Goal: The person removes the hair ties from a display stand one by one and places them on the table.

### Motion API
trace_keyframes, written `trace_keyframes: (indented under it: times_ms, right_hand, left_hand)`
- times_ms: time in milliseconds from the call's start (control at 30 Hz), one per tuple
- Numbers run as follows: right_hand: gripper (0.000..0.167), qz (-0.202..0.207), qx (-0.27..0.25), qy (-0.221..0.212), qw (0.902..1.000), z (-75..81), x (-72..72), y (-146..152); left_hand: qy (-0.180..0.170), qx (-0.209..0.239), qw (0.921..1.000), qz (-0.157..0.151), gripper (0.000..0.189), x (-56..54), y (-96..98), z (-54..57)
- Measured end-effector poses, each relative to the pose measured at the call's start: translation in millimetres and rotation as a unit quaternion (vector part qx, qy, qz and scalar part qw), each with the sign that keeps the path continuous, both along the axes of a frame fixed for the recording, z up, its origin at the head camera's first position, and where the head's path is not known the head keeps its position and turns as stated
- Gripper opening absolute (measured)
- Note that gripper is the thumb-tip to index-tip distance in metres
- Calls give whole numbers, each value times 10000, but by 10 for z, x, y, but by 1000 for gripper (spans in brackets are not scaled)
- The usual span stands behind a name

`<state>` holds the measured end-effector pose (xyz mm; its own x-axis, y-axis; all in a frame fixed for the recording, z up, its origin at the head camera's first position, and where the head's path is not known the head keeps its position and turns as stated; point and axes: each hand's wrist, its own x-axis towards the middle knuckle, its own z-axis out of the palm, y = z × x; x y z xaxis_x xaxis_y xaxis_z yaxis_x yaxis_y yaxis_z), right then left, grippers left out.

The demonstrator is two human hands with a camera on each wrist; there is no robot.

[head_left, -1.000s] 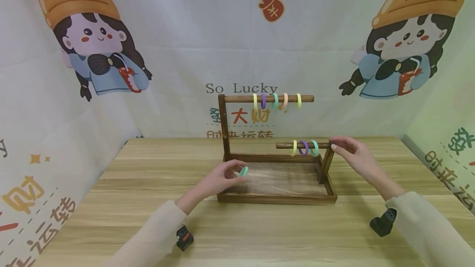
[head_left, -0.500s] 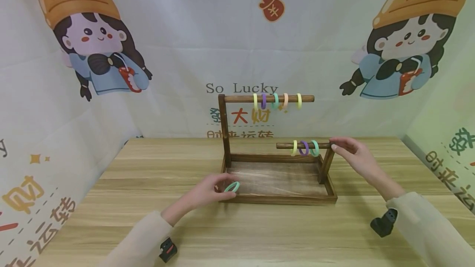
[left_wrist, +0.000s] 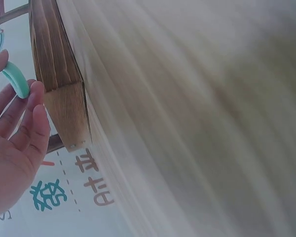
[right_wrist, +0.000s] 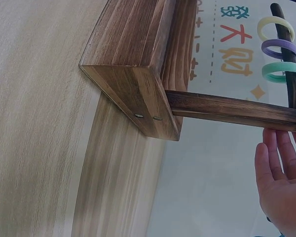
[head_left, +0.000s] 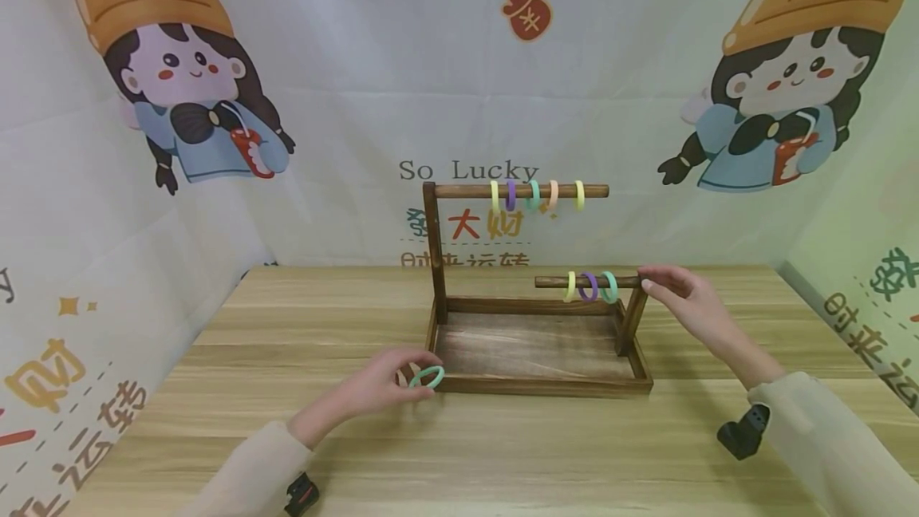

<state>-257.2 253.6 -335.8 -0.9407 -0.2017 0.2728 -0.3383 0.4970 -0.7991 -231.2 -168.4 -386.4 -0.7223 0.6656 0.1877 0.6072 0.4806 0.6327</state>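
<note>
In the head view my left hand [head_left: 376,384] is at the near left corner of a brown wooden rack [head_left: 542,384] with a tray base. Between thumb and fingers it pinches a mint green ring [left_wrist: 17,80], held tilted. My right hand [head_left: 685,301] holds the top of the rack's short right post [head_left: 632,317], thumb on the near side. Three rings, yellow, purple [head_left: 589,297] and mint, hang on the lower bar beside that hand. On the upper bar [head_left: 467,191] hang several more rings in yellow, purple, mint and peach.
The rack stands on a wood-grain table [head_left: 301,325]. Behind it and at both sides hangs a printed white cloth [head_left: 345,126] with cartoon figures and lettering. A small black device [head_left: 744,431] sits at the right cuff, another [head_left: 301,495] at the left.
My left hand has drawn back, down and to the left, from over the tray to its near left corner, with the mint ring in its fingers. The right hand stays on the post.
</note>
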Motion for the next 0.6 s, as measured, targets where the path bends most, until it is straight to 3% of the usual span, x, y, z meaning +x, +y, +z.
trace_keyframes:
  times_ms: [300,433,600]
  right_hand:
    - [44,-27,83,131,9999,0,-18,5]
    - [45,-17,80,106,9999,4,-16,3]
    - [44,-43,107,131,9998,-3,-16,3]
  left_hand:
    - [212,-80,9997,95,34,52,-168,0]
    - [295,-241,9993,44,34,64,-234,-22]
    - [375,-605,9972,212,34,90,-309,-52]
